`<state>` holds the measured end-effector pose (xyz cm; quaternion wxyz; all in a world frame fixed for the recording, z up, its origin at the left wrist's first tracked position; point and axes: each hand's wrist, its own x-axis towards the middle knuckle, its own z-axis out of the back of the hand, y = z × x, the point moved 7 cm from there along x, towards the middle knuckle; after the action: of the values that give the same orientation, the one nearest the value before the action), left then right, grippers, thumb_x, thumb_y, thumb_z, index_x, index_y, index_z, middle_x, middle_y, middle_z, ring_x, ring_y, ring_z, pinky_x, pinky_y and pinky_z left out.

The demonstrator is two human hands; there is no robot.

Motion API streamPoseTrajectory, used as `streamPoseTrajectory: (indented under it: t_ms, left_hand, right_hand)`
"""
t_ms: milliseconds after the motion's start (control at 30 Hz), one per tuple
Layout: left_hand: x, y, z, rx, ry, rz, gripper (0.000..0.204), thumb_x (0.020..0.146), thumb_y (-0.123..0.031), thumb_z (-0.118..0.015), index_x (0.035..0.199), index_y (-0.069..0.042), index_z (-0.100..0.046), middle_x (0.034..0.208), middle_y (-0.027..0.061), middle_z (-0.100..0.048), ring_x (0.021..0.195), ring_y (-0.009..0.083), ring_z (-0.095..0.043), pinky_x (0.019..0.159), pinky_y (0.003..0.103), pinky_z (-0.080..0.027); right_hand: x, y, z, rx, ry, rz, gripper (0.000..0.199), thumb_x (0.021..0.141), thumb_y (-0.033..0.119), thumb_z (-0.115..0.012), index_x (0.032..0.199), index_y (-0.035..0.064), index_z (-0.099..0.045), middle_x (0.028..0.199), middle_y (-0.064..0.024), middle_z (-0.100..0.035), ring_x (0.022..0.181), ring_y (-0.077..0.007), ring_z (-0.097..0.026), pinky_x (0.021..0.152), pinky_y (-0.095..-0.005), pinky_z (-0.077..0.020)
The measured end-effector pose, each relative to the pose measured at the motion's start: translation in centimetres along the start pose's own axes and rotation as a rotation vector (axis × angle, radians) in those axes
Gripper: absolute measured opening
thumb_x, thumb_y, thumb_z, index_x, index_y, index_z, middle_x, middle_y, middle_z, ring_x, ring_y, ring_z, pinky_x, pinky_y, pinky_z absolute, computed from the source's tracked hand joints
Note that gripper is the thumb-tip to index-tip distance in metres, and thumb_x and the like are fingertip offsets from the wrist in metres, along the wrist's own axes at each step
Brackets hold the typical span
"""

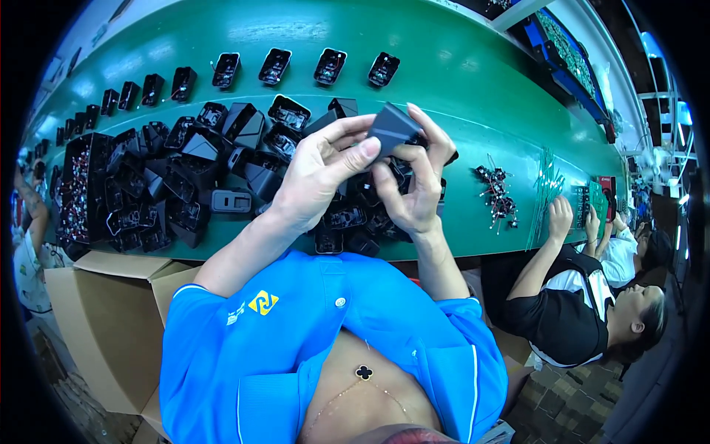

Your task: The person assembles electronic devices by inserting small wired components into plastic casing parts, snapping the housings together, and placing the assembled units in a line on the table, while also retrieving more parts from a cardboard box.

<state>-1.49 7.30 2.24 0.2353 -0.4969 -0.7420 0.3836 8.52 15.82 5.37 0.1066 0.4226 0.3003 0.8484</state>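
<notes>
Between my two hands, above the green bench, is a black plastic housing (pixel 392 127), tilted with its smooth outer side toward me. My left hand (pixel 325 164) pinches its left edge, with the thumb lying across the face. On the other side my right hand (pixel 419 181) grips it with curled fingers; the inside of the housing is hidden. Below and left of my hands spreads a heap of similar black housings (pixel 255 181), some showing their hollow insides. Farther back, open housings with small parts and wires inside, such as one housing (pixel 330 67), stand in a row.
A black bin (pixel 83 194) of small wired parts stands at the left of the green bench (pixel 473 89). Small wired parts (pixel 497 191) and thin green wires (pixel 546 181) lie to the right. Coworkers sit at right, one in a black top (pixel 551 314). A cardboard box (pixel 111 325) is nearer me.
</notes>
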Motion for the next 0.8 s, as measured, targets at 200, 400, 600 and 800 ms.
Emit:
streamPoseTrajectory:
  t_ms: [200,400,600,800]
  left_hand:
    - [1.6,-0.4,2.3,0.192,-0.181,-0.106,0.051,0.095,-0.014,-0.064,0.138,0.004,-0.044,0.128,0.0236,-0.056,0.120,0.0317,-0.058,0.105,0.043,-0.047]
    - [3.7,-4.1,3.4,1.188,-0.019,-0.268,0.037,0.095,-0.014,-0.060,0.130,-0.003,-0.055,0.132,0.0148,-0.055,0.119,0.0288,-0.055,0.103,0.041,-0.046]
    - [6.0,-2.2,4.6,1.520,0.129,-0.276,0.034,0.092,-0.008,-0.058,0.126,-0.007,-0.060,0.130,0.0110,-0.058,0.115,0.0282,-0.057,0.099,0.040,-0.048]
    - [9.0,0.3,4.4,1.780,0.388,-0.491,0.032,0.086,-0.003,-0.058,0.118,-0.005,-0.065,0.124,0.0099,-0.061,0.109,0.0285,-0.058,0.095,0.040,-0.049]
  right_hand:
    - [4.1,-3.2,0.0,-0.307,0.206,0.159,0.027,0.071,0.023,-0.081,0.091,0.0108,-0.066,0.141,-0.0078,-0.050,0.122,-0.0247,-0.044,0.102,-0.0424,-0.0284]
    - [8.0,-17.0,2.1,-0.736,0.558,-0.060,0.028,0.075,0.030,-0.078,0.093,0.0115,-0.069,0.138,-0.0065,-0.053,0.126,-0.0233,-0.044,0.108,-0.0451,-0.0244]
    - [8.9,-20.5,0.6,-0.789,0.704,-0.123,0.029,0.075,0.030,-0.078,0.094,0.0108,-0.070,0.137,-0.0064,-0.054,0.128,-0.0233,-0.043,0.111,-0.0462,-0.0232]
    - [8.7,-21.1,-0.4,-0.810,0.818,-0.188,0.029,0.075,0.031,-0.078,0.095,0.0104,-0.070,0.137,-0.0066,-0.054,0.129,-0.0234,-0.043,0.111,-0.0471,-0.0243]
